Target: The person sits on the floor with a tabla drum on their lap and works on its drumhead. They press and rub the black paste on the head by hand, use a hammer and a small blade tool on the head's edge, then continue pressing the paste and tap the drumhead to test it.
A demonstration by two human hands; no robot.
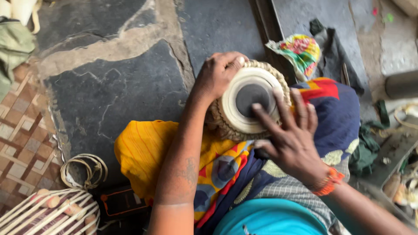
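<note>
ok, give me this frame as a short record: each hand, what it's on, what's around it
left hand: grips the far rim of the small drum, fingers curled over the woven edge
right hand: fingers spread, fingertips on the pale drumhead beside its black centre spot
drum: tilted, resting on the lap over a yellow patterned cloth
floor: dark stone slabs
near left: coiled cord, second drum with laced straps
far right: multicoloured rag

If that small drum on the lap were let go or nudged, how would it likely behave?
The small drum looks rigid and probably fairly heavy for its size. Tilted on soft patterned cloth, its round body might roll or tip without the left hand gripping the rim. The right hand rests fingers on its head.
</note>
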